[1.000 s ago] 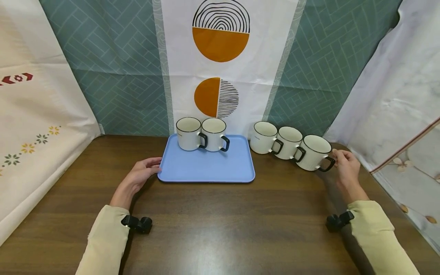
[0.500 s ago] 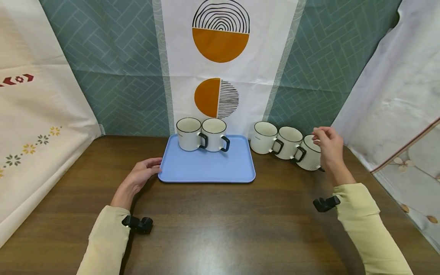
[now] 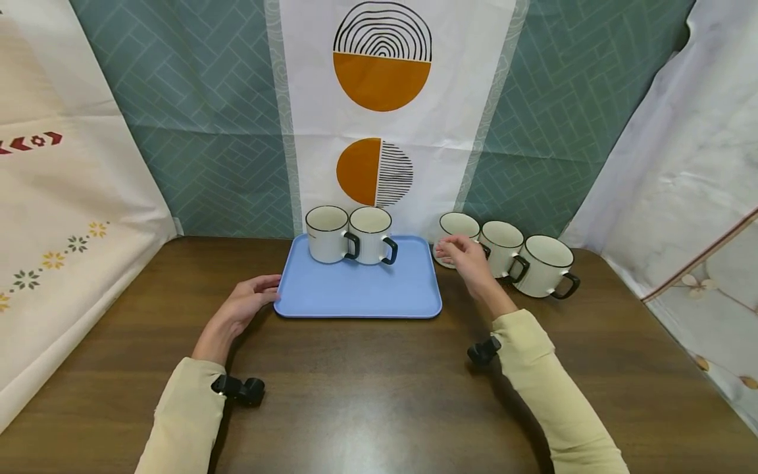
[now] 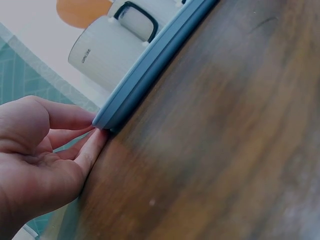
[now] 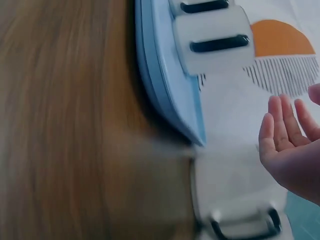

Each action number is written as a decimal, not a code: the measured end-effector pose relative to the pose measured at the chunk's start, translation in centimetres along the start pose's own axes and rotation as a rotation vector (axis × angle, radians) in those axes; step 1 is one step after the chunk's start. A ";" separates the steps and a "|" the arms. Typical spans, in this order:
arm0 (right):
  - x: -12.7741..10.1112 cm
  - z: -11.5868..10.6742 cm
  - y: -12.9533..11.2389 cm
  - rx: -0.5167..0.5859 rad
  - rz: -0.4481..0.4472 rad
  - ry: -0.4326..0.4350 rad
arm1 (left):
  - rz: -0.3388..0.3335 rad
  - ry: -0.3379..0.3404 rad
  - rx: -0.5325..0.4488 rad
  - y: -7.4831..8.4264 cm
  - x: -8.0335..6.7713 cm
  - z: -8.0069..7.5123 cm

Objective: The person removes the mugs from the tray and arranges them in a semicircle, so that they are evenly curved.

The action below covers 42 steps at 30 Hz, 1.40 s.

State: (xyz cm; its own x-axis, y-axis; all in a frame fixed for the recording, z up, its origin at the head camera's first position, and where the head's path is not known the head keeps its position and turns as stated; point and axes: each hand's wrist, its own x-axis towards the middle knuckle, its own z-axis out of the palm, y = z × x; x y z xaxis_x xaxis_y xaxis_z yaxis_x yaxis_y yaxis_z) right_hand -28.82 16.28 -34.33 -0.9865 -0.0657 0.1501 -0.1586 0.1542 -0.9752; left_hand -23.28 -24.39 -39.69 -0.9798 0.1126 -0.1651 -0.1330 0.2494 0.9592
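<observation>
- the left rim of the blue rectangular tray [image 3: 355, 289] is pinched between thumb and fingers by the left hand [image 3: 245, 304], close to its near corner.
- the tray is laid flat on the brown wood-grain table [image 3: 331, 395], and its far side is set near the white panel [image 3: 310, 158].
- two white mugs [image 3: 326, 245] are stood upright side by side at the tray's far edge, their black handles turned to the right; the nearer tray area is left bare.
- small dark lettering is shown on the left one in the left wrist view.
- the right hand [image 3: 474, 266] is held in front of the leftmost mug [image 3: 458, 225] of a second group, right of the tray; its fingers are loosely bent and parted from the thumb, with nothing gripped. whether that mug is touched cannot be told.
- the middle mug [image 3: 497, 247] and the rightmost mug [image 3: 537, 266] are set beside it in a slanting row, both upright.
- the forearms are covered by pale yellow sleeves [image 3: 183, 415].
</observation>
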 end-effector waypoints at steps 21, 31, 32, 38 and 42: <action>4.1 10.1 1.2 0.161 0.080 0.144 | -0.010 0.007 0.019 -0.2 -0.4 -0.5; 4.1 10.8 2.2 0.145 0.094 0.118 | -0.002 0.006 0.005 -0.1 -0.1 -0.4; 4.0 10.8 2.2 0.168 0.088 0.105 | -0.002 0.007 0.003 -0.1 -0.1 -0.4; 3.6 10.9 2.1 0.154 0.076 0.133 | 0.003 0.000 -0.006 -0.2 -0.1 -0.2; 3.5 10.9 2.2 0.223 0.091 0.160 | 0.007 -0.002 -0.006 -0.3 0.0 -0.2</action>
State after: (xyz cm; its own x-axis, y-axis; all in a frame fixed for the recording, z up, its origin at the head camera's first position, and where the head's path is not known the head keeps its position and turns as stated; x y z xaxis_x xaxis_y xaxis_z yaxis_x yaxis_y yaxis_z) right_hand -32.20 5.63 -37.71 -0.9930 0.0978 0.0667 -0.0736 -0.0693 -0.9949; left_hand -23.25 -24.68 -39.95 -0.9805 0.1161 -0.1584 -0.1266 0.2432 0.9617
